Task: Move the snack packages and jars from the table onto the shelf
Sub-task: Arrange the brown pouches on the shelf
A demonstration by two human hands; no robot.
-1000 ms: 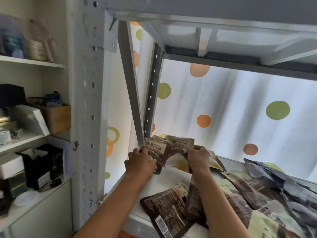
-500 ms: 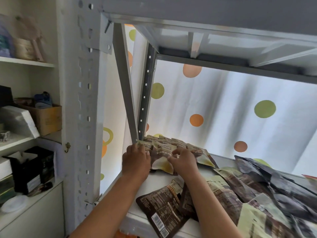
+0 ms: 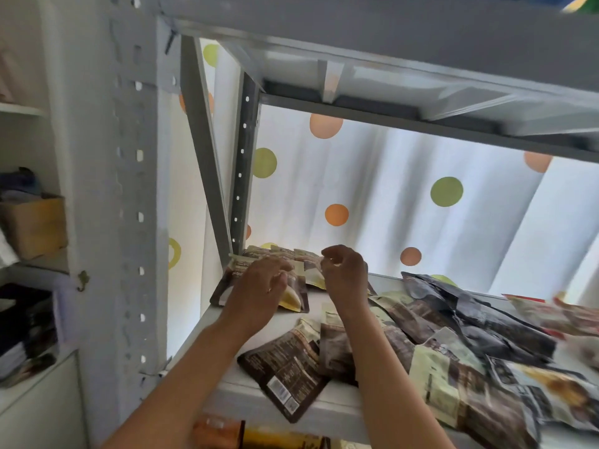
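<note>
Several brown and cream snack packages (image 3: 293, 291) lie flat in the back left corner of the white shelf (image 3: 227, 332). My left hand (image 3: 259, 293) hovers over them with fingers spread and relaxed, holding nothing. My right hand (image 3: 343, 273) is raised just above the same packages, fingers loosely curled and empty. More packages lie nearer me: a dark brown one (image 3: 285, 367) overhangs the shelf's front edge, and a heap of brown, cream and black packages (image 3: 453, 351) covers the right side.
A grey metal upright (image 3: 129, 189) and a diagonal brace (image 3: 204, 157) stand at the left. The upper shelf's underside (image 3: 389, 76) is close overhead. A dotted curtain (image 3: 389, 205) hangs behind. Another shelving unit with boxes (image 3: 32, 225) is at far left.
Both hands laid the stack of packages down in the back left corner and let go. They now lift away from it, the right hand higher.
</note>
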